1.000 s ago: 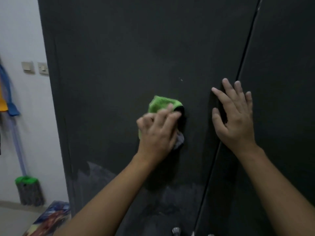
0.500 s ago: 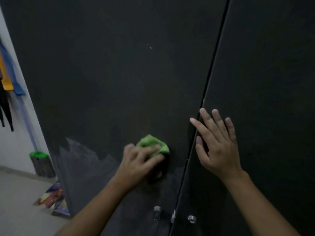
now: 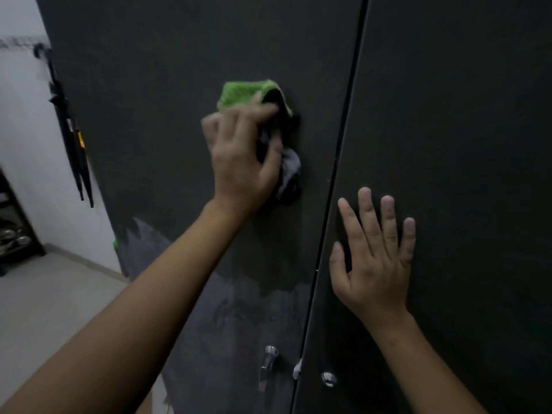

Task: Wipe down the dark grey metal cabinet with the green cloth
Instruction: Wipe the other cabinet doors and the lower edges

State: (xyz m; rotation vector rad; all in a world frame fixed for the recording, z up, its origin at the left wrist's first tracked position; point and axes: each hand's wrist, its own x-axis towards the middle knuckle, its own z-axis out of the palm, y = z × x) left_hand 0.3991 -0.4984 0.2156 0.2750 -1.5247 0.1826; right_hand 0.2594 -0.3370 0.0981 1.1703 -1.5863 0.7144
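Far left, a white wall [image 3: 18, 130] with dark hanging things [image 3: 71, 138], too blurred to name, and the floor [image 3: 44, 294] below. The dark grey cabinet [image 3: 149, 70] fills the rest with two doors. Low on the left door [image 3: 167, 150] is a pale patch [image 3: 233, 324], smeared grey; probably unwiped dust, cannot tell for sure. Above it the green cloth [image 3: 245, 92] is bunched against the left door near the seam [image 3: 337, 174]. The left hand [image 3: 242, 162] grips it, fingers curled over the wad and pressing it to the metal; the hand is blurred, so likely mid-stroke. Shiny handles [image 3: 268, 363] sit at the bottom by the seam. The right hand [image 3: 373, 264] lies flat on the right door [image 3: 463, 144] just beside the seam, fingers straight and spread, holding nothing, seemingly bracing. To do it well: flatten the cloth for more contact, use even pressure and overlapping strokes, work down into the pale patch, go around the handles and along the seam edge, and brace so the door doesn't flex.
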